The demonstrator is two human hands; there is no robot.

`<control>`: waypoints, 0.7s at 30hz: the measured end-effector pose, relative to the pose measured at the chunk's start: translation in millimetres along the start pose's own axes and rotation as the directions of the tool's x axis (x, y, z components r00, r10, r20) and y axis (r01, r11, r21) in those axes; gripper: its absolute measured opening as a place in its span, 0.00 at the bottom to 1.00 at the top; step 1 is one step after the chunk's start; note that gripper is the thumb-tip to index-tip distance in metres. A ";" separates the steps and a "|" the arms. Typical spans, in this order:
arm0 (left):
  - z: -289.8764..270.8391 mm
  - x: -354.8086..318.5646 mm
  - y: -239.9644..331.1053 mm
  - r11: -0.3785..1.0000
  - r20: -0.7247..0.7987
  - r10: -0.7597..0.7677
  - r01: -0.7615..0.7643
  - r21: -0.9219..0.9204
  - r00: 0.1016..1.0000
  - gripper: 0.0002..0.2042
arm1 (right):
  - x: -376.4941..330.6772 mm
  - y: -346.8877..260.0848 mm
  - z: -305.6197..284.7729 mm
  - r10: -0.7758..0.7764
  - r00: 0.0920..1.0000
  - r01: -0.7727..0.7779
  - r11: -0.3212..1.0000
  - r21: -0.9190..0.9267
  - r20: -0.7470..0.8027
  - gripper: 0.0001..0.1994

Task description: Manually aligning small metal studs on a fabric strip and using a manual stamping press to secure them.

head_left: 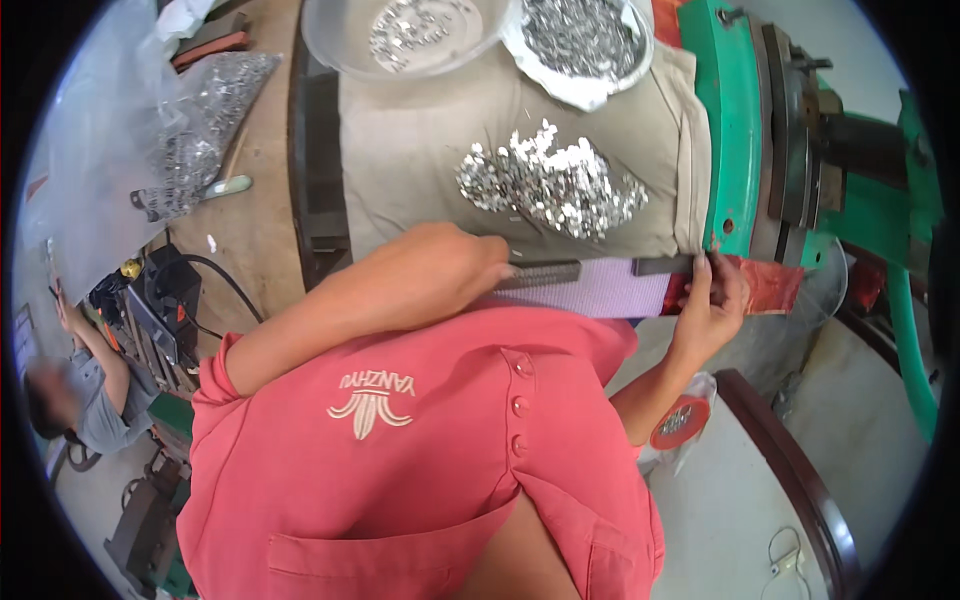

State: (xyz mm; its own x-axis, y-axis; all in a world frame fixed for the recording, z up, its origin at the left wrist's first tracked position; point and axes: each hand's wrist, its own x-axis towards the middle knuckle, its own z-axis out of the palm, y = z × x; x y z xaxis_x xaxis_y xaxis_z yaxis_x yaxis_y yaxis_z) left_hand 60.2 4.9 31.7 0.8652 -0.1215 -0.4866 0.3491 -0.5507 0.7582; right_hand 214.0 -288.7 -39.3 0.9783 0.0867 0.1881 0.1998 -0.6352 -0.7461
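My left hand [445, 262] is closed at the near edge of the tan cloth. Its fingertips pinch one end of a dark grey ridged bar [545, 274], which lies over a pale lilac strip [610, 287]. My right hand [715, 298] is at the right end of this strip, fingers curled and pressed together. Thumb and fingertips meet the end of a second short dark bar [660, 266]; part of their grip is hidden. Beyond both hands, a loose heap of small shiny metal pieces [560, 185] rests on the tan cloth [400, 170].
At the back stand a clear plastic bowl [335, 50] and a white-lined bowl [580, 95], both holding small metal parts. A green machine [730, 130] rises on the right. A bag of metal parts [200, 140] lies left. Another person [105, 400] works at far left.
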 end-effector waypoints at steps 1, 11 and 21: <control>0.0 -2.4 -3.0 0.999 -0.006 0.019 -0.019 0.028 1.000 0.14 | -1.5 -10.6 2.2 -0.040 0.999 0.040 0.999 0.008 -0.025 0.08; 10.3 -15.3 -11.1 0.995 -0.097 -0.098 0.099 0.013 0.991 0.13 | -26.5 -96.1 37.6 -0.480 0.743 0.387 0.876 0.287 0.467 0.08; 9.2 -29.9 -11.3 0.997 -0.147 -0.010 0.021 0.073 0.989 0.16 | -24.1 -120.6 58.4 -0.523 0.529 0.537 0.816 0.213 0.669 0.04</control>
State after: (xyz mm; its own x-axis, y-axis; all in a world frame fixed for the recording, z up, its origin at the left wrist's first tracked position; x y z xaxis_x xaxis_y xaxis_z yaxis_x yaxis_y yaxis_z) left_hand 27.0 7.2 33.8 0.9054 0.0070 -0.4246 0.3398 -0.6116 0.7145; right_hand 169.5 -169.4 8.9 0.4493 0.8912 0.0623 0.7003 -0.3080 -0.6440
